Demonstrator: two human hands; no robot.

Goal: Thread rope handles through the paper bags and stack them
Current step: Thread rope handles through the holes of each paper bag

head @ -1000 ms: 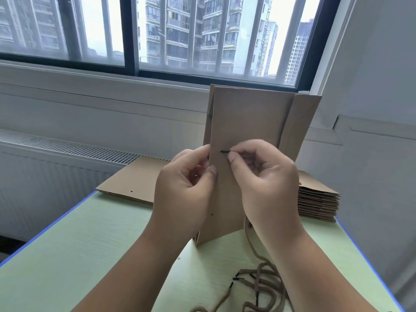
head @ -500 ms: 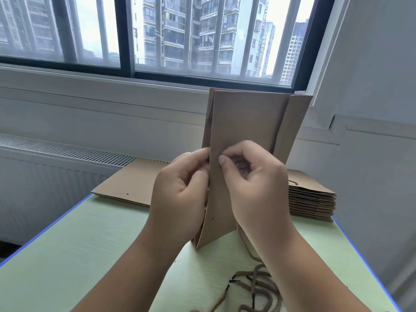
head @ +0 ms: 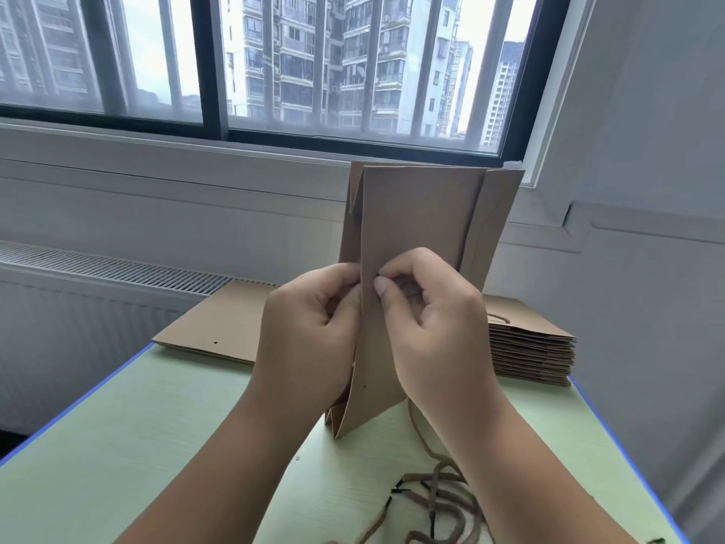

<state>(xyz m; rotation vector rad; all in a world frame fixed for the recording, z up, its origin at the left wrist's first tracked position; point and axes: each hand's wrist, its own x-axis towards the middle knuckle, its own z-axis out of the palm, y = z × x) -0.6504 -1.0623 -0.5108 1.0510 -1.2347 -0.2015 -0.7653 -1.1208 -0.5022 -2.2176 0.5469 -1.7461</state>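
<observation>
From the head camera, a brown kraft paper bag (head: 416,221), folded flat with its side gussets showing, is standing upright near the middle of the pale green, blue-edged counter (head: 157,445), its lower corner touching the surface. The left hand (head: 310,327) is gripping the bag's left edge with curled fingers. The right hand (head: 431,323) is clenching too, its thumb and forefinger pinching against the front panel just beside the left hand; whether a rope tip is lying between those fingertips cannot be told. A small punched hole is showing lower on the panel, below both hands.

A loose pile of brown rope handles with black tips (head: 443,500) is lying toward the near right edge of the counter, and one strand is rising from it to pass behind the right wrist. A tall stack of flat brown bags (head: 529,355) is sitting at the far right corner, one rope loop showing on top. A lower stack of flat brown bags (head: 219,327) is lying at the far left corner, slightly overhanging the edge.
</observation>
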